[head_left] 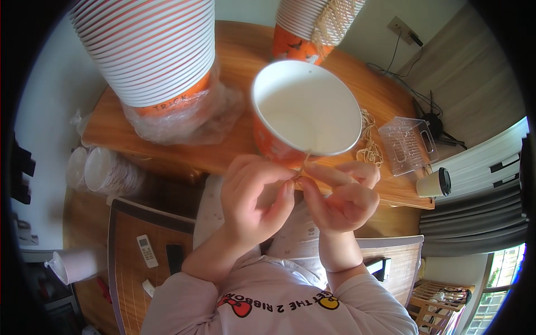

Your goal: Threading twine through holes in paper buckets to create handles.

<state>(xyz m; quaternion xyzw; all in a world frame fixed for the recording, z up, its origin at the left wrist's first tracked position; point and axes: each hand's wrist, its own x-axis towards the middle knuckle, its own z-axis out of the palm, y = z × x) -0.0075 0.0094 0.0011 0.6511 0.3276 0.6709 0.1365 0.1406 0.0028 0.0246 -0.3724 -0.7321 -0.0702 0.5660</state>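
Note:
A paper bucket (271,140), white inside and orange outside, stands at the table's near edge with its open mouth tilted toward me. A thin beige cord (306,158) hangs at its near rim. Just below that rim, my left hand (251,192) pinches the cord between thumb and forefinger. My right hand (343,195) meets it there, thumb and forefinger also closed on the cord, other fingers curled. The fingertips hide most of the cord's end. A small hole (310,71) shows in the bucket's far wall.
Left on the wooden table (234,44) rises a tall stack of buckets (156,61) in clear plastic wrap. Another stack (293,47), draped with cords (335,22), stands behind. To the right lie loose cords (368,151), a clear plastic basket (405,145) and a lidded cup (432,184).

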